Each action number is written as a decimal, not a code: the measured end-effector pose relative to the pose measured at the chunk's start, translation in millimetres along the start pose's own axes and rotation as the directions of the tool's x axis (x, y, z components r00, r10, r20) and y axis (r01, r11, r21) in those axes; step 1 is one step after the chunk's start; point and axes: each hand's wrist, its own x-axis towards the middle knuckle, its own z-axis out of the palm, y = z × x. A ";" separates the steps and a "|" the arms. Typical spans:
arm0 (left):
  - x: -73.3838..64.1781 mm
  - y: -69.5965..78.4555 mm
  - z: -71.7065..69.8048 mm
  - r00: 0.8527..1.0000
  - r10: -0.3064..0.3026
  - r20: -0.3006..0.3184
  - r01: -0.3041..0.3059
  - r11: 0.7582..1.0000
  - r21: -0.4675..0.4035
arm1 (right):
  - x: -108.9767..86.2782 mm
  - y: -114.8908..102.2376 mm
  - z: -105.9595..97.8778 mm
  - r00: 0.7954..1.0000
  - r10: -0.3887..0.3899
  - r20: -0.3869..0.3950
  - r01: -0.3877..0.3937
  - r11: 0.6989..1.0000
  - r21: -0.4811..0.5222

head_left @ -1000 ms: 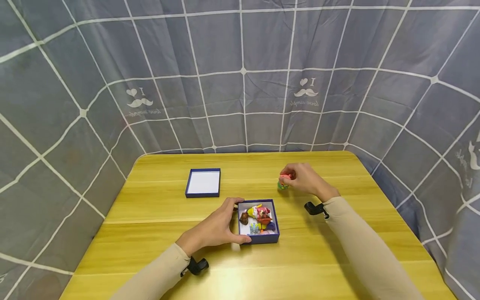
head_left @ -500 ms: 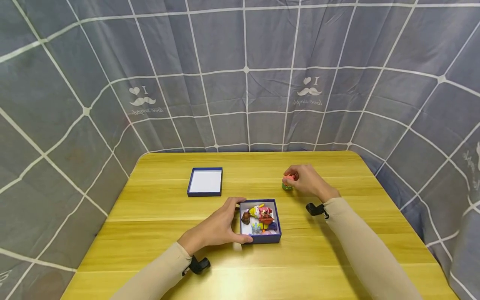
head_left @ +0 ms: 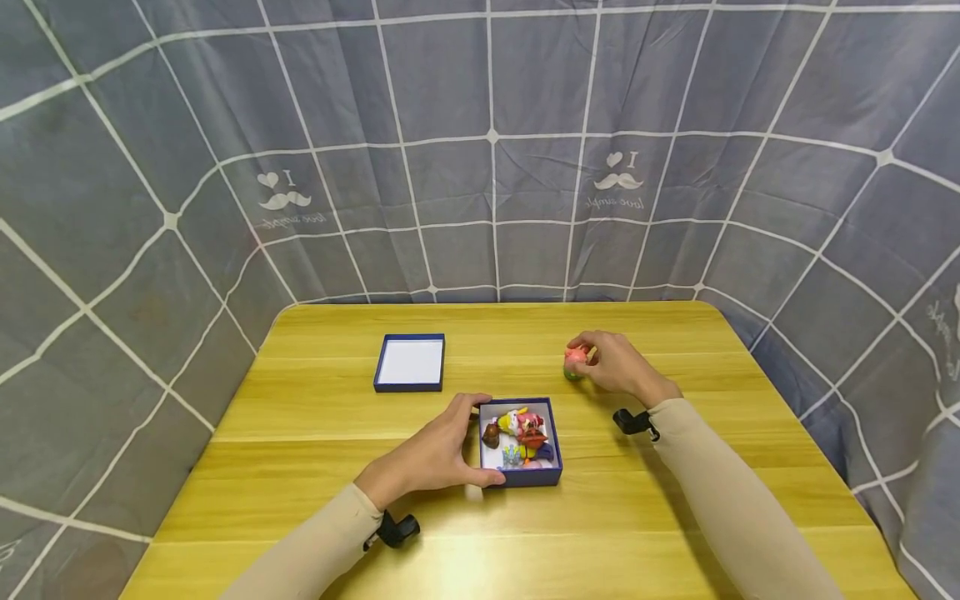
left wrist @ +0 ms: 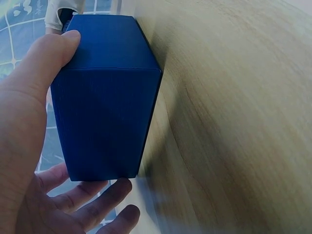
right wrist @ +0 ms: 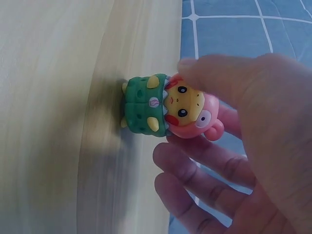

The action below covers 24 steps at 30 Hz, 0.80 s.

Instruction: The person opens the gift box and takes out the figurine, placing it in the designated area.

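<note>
My left hand (head_left: 431, 454) grips the left side of an open dark blue box (head_left: 529, 478), thumb at the near wall and fingers at the far wall. In the left wrist view the box (left wrist: 105, 122) shows its plain outer walls. Several small toy figures (head_left: 517, 423) lie inside it, among them a brown one (head_left: 491, 436) and a light blue one (head_left: 512, 456). My right hand (head_left: 618, 365) pinches a toy figurine (right wrist: 145, 105) by its pink hooded head. The figurine has a yellow face and a green body, and its feet are right at the tabletop.
A blue box lid (head_left: 409, 363) with a white inside lies upturned at the back left of the wooden table (head_left: 315, 467). A grey curtain (head_left: 450, 192) with white grid lines surrounds the table's back and sides.
The head view has shifted slightly. Both hands keep nearly the same places on the box and the figurine; a little less of the figurine's green body shows now.
</note>
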 end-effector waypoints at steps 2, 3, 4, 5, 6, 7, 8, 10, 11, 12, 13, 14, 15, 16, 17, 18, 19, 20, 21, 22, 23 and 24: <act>-0.4 0.2 -0.6 1.000 0.003 0.002 -0.003 1.000 0.000 | -0.4 0.5 0.4 1.000 0.004 0.002 -0.004 1.000 -0.002; -0.7 0.4 -0.8 1.000 0.003 0.004 -0.003 1.000 0.000 | -0.6 0.6 0.6 1.000 0.006 0.004 -0.006 1.000 -0.004; -0.9 0.3 -0.7 1.000 0.004 0.005 -0.004 1.000 0.001 | -0.9 0.8 0.8 1.000 0.008 0.005 -0.008 1.000 -0.005; -0.9 0.3 -0.6 1.000 0.004 0.006 -0.004 1.000 0.001 | -1.1 1.0 1.0 1.000 0.010 0.005 -0.010 1.000 -0.007; -0.8 -0.1 -0.3 1.000 0.007 0.006 -0.007 1.000 0.003 | -1.4 1.2 1.1 1.000 0.012 0.005 -0.012 1.000 -0.008; -0.6 -0.3 -0.2 1.000 0.007 0.007 -0.007 1.000 0.005 | -1.6 1.2 1.2 1.000 0.013 0.005 -0.013 1.000 -0.010; -0.6 -0.3 -0.3 1.000 0.005 0.008 -0.005 1.000 0.006 | -2.0 1.1 1.1 1.000 0.014 0.005 -0.014 1.000 -0.009; -0.4 -1.0 0.4 1.000 0.003 0.008 -0.003 1.000 0.008 | -2.2 1.2 0.8 1.000 0.021 0.009 -0.021 1.000 -0.011; -0.3 -1.2 0.6 1.000 0.003 0.007 -0.003 1.000 0.010 | -2.3 0.8 0.2 1.000 0.029 0.011 -0.029 1.000 -0.011; -0.1 -1.6 0.9 1.000 0.003 0.006 -0.003 1.000 0.010 | -2.6 0.4 -0.9 0.999 0.035 0.013 -0.035 0.999 -0.011; 0.0 -1.5 0.9 1.000 0.001 0.006 -0.001 1.000 0.009 | -2.7 -0.2 -1.9 0.999 0.039 0.015 -0.039 0.999 -0.012; 0.0 -1.4 0.9 1.000 0.001 0.005 -0.001 1.000 0.007 | -3.0 -0.7 -3.0 0.999 0.046 0.014 -0.046 0.999 -0.012; 0.1 -1.6 1.1 1.000 0.000 0.005 0.000 1.000 0.007 | -3.0 -1.2 -4.0 0.999 0.052 0.013 -0.052 0.999 -0.013; 0.2 -1.2 0.6 1.000 -0.001 0.004 0.001 1.000 0.006 | -3.2 -2.3 -5.3 0.998 0.055 0.009 -0.055 0.998 -0.011; 0.3 -1.3 0.6 1.000 -0.002 0.004 0.002 1.000 0.007 | -3.8 -3.4 -6.6 0.999 0.053 0.001 -0.053 0.999 -0.015; 0.3 -1.1 0.1 1.000 -0.004 0.004 0.004 1.000 0.005 | -4.4 -4.7 -7.7 0.999 0.048 -0.007 -0.048 0.999 -0.019; 0.2 -0.9 0.1 1.000 -0.006 0.005 0.006 1.000 0.004 | -5.5 -6.2 -8.5 0.999 0.045 -0.016 -0.046 0.999 -0.026; 0.2 -0.8 0.0 1.000 -0.008 0.005 0.008 1.000 0.005 | -6.8 -8.0 -9.4 0.999 0.043 -0.026 -0.043 0.998 -0.034; 0.1 -0.8 0.2 1.000 -0.010 0.005 0.010 1.000 0.006 | -8.1 -10.3 -10.4 0.999 0.034 -0.037 -0.035 0.998 -0.045; 0.2 -0.6 0.1 1.000 -0.011 0.004 0.011 1.000 0.006 | -9.6 -13.3 -11.7 0.998 0.024 -0.049 -0.027 0.998 -0.057; 0.2 -0.7 0.2 1.000 -0.013 0.003 0.013 1.000 0.008 | -11.0 -16.7 -12.9 0.998 0.012 -0.062 -0.016 0.997 -0.069; 0.2 -0.5 0.0 1.000 -0.015 0.002 0.015 1.000 0.007 | -12.3 -20.6 -14.3 0.997 -0.002 -0.074 -0.004 0.997 -0.077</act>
